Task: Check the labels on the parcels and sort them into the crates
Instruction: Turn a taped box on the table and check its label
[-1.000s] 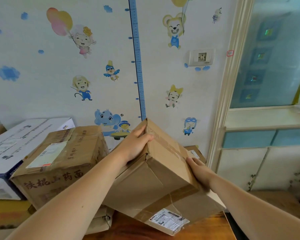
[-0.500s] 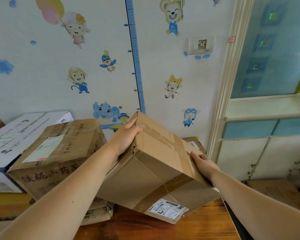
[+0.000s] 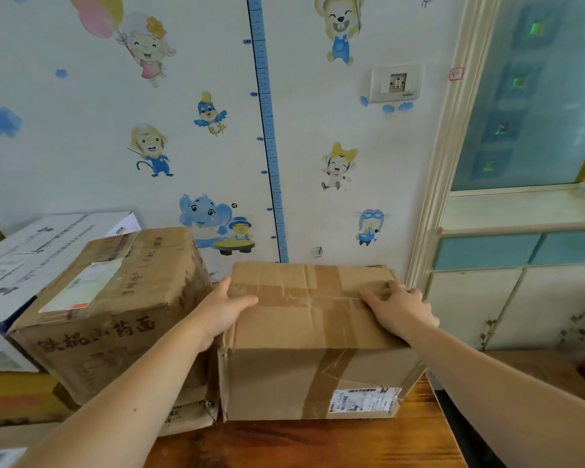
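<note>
Head view: you have both hands on a taped brown cardboard parcel [image 3: 311, 336] that sits square on the wooden table [image 3: 318, 444]. Your left hand [image 3: 225, 310] lies against its top-left edge, thumb over the top; your right hand [image 3: 397, 307] lies flat on the top-right corner, fingers spread. Neither hand is closed around it, more steadying than gripping.

Its shipping label [image 3: 365, 400] faces you, low on the front face at the right. Print is too small for me to read.

Progress, as I judge it: early. No crate is in frame, so this parcel is not yet sorted. A second brown box with red print [image 3: 115, 309] and a white-and-blue box [image 3: 24, 261] wait on the left, and a smaller parcel [image 3: 186, 415] is wedged under the red-print one.

Room:
- Left side of your parcel is touching or just beside the red-print box. No slack there.
- Right front corner sits near the table edge, with a drop beyond it.
- Wall just behind.
- Clear paths are up or toward you.
</note>
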Demonstrator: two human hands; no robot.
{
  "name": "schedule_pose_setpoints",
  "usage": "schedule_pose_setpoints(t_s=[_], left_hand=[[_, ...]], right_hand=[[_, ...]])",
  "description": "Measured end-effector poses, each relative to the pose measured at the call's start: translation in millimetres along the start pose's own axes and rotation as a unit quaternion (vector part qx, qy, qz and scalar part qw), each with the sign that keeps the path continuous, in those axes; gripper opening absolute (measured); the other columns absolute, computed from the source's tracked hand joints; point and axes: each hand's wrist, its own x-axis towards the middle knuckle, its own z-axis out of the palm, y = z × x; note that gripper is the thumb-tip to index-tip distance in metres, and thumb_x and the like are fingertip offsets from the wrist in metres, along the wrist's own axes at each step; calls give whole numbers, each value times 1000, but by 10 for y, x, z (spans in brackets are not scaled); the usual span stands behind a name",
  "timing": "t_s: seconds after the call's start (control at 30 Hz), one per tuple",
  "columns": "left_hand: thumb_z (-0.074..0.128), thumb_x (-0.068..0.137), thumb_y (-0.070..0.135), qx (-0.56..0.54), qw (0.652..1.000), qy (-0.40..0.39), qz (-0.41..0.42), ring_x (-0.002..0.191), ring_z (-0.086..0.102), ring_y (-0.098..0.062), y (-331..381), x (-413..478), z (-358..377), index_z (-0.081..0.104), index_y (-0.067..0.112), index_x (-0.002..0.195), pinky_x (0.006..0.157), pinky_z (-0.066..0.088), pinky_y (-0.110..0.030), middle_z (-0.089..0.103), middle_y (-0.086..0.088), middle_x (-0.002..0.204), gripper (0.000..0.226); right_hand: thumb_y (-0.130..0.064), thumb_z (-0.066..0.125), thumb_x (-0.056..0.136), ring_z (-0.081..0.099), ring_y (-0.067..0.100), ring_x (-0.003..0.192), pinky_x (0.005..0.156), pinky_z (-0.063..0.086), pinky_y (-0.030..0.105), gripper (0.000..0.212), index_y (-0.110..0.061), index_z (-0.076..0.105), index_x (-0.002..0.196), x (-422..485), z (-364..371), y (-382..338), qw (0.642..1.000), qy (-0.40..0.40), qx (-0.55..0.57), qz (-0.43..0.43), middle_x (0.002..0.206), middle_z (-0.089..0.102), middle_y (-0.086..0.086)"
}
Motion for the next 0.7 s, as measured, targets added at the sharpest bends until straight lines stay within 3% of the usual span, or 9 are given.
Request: schedule_pose_setpoints(t_s=[0.07,0.17,0.3,0.37,0.47,0.57,0.7], left_hand=[[78,64,59,10,1000,3,-28,124,53,-26,-148,62,49,16,37,154,107,42,-47,49,-2,145,111],[74,81,49,27,997,22,-66,133,44,-29,-344,150,51,5,29,157,111,38,-44,37,-4,153,104],[66,86,52,31,995,33,-90,135,42,-30,-458,207,30,6,27,157,111,38,-45,34,-6,155,97],[62,88,56,24,994,44,-92,137,40,-31,-438,240,47,5,26,158,112,37,-46,32,-7,156,95],[63,87,57,41,994,56,-90,137,39,-31,-410,290,72,4,21,158,112,36,-42,32,-7,156,98],[66,87,50,78,991,68,-87,136,41,-31,-416,330,98,5,17,157,109,36,-38,35,-9,155,99],[66,88,50,131,984,91,-78,136,42,-31,-444,355,156,2,15,156,108,37,-38,35,-10,155,100]], right_hand=[[-81,34,84,36,35,136,106,37,50,80,-38,24,151,-19,24,-43,999,-7,-44,-15,154,29,10],[-77,33,87,31,36,139,107,34,51,77,-35,23,152,-60,83,-120,994,-23,-95,-40,157,25,11],[-75,40,86,35,35,137,104,37,50,83,-31,19,153,-5,107,-155,995,-26,-92,-42,156,27,11],[-72,49,85,45,37,130,97,44,46,91,-23,16,154,112,76,-133,999,-29,-41,-16,152,33,13],[-67,60,82,60,31,105,76,51,35,93,-10,28,149,281,29,-111,997,-65,26,26,135,50,16],[-69,64,77,62,21,81,55,42,27,85,-9,47,135,377,78,-63,997,-71,22,24,110,63,9],[-66,66,77,62,25,80,63,49,30,84,-8,48,135,438,184,-37,999,-48,2,15,107,66,10]])
